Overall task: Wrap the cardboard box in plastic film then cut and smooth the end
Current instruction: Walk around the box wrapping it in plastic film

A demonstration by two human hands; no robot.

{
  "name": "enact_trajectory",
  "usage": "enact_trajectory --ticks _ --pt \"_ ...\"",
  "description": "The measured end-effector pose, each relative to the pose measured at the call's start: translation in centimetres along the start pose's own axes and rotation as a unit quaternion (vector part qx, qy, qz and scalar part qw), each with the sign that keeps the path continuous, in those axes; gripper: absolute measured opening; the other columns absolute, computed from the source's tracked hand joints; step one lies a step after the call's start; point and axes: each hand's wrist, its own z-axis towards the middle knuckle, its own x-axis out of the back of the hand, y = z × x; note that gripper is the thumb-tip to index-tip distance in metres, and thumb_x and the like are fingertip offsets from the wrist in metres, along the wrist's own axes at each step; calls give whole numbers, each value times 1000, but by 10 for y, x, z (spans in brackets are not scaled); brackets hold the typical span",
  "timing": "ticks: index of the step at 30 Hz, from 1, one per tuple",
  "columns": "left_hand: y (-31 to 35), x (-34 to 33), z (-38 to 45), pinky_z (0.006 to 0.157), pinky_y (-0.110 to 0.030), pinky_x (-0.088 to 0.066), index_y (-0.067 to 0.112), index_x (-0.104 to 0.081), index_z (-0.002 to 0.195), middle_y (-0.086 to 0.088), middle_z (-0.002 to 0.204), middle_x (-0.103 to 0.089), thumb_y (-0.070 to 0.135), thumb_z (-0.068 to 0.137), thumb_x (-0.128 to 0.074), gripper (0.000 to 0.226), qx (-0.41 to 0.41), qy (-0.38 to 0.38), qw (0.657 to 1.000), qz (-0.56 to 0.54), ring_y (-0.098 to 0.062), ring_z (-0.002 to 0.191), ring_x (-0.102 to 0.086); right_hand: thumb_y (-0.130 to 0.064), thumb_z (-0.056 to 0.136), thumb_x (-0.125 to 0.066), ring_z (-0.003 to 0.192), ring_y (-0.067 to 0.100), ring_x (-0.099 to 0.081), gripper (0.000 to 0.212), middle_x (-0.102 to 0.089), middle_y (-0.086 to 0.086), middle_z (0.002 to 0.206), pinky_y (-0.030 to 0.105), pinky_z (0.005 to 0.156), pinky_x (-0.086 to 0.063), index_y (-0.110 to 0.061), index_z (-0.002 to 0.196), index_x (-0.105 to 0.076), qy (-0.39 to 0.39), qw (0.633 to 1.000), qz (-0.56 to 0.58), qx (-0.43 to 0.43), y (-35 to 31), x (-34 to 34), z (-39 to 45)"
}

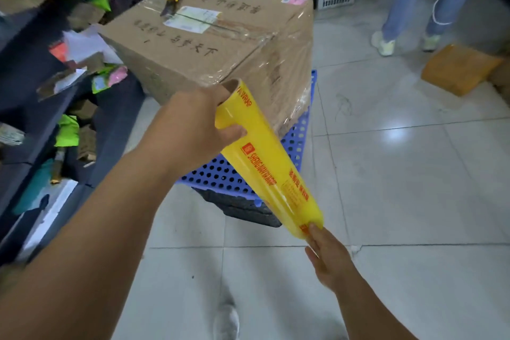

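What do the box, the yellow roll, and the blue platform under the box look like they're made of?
The box looks like matte brown cardboard, with a folded seam, under shiny, wrinkled clear film. The yellow roll appears to be glossy plastic film wound on a cardboard tube, whose brown rim shows. The blue platform is likely moulded plastic, evenly perforated.

Two bare forearms are being shown from the wearer's own viewpoint, with no sleeves being worn as far up as either arm is seen. The left hand (190, 130) and the right hand (329, 259) are being left uncovered: no gloves, rings, watch or wristband are being worn. A blurred light-coloured shoe (226, 321) is being glimpsed below.
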Motion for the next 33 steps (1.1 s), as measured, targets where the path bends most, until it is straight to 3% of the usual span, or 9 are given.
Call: enact_trajectory --ticks 3,5,10,14,16,20,24,27,33 --pt "-27 4 -1 65 -33 -48 22 -56 115 1 93 -65 33 81 -64 37 -55 -18 998 7 -21 77 -59 -29 95 -54 126 23 -47 7 -55 4 119 39 104 -37 -26 97 -59 30 999 10 15 26 -27 -8" --pt "-40 8 0 64 -33 -45 23 -53 117 -4 90 -64 32 83 -61 36 -86 -15 996 23 -26 79 -58 -48 88 -57 134 26 -40 26 -50 8 135 43 110 -34 -28 104 -59 33 997 65 11 40 -48 -8" --pt "-65 20 -4 58 -33 -38 19 -51 83 2 65 -48 52 81 -58 34 -139 25 989 38 -28 74 -55 -44 88 -60 111 20 -48 57 -49 4 126 34 95 -37 -10 132 -48 124 985 119 6 58 -87 -3" --pt "-90 19 -14 64 -34 -43 18 -54 102 -3 88 -63 36 84 -59 26 -193 -32 980 17 -28 83 -58 -33 90 -60 121 23 -50 55 -49 5 141 36 103 -34 -12 138 -45 89 981 173 -7 78 -112 -16" --pt "-102 22 -12 60 -33 -40 16 -55 98 -3 81 -61 33 85 -59 22 -183 -38 982 28 -26 76 -57 -33 91 -60 124 25 -48 56 -48 6 141 38 105 -34 -9 139 -43 104 979 174 -4 86 -121 -19" --pt "-117 35 -12 58 -34 -44 18 -59 84 -2 71 -61 50 79 -61 32 -157 -22 987 24 -23 69 -57 -43 88 -60 99 21 -54 59 -52 7 122 34 93 -41 -5 132 -48 122 982 145 -14 90 -146 -20" --pt "-144 42 -10 60 -37 -49 19 -56 83 -1 73 -62 42 77 -63 24 -170 -77 982 40 -21 66 -57 -29 91 -61 119 24 -52 49 -53 7 133 40 107 -37 -10 134 -48 53 981 183 -33 106 -175 -18" --pt "-170 46 -1 63 -40 -51 19 -56 93 -3 78 -62 26 80 -61 15 -172 -83 980 55 -23 69 -57 -29 91 -61 117 24 -53 49 -54 9 131 39 105 -38 -9 134 -47 56 982 178 -19 110 -194 -17" --pt "-212 45 25 60 -34 -48 23 -58 79 4 69 -63 42 75 -67 22 -253 -78 964 9 -17 64 -57 -40 91 -57 114 23 -52 54 -51 8 135 40 102 -42 -11 136 -46 112 972 204 -18 119 -245 -6"
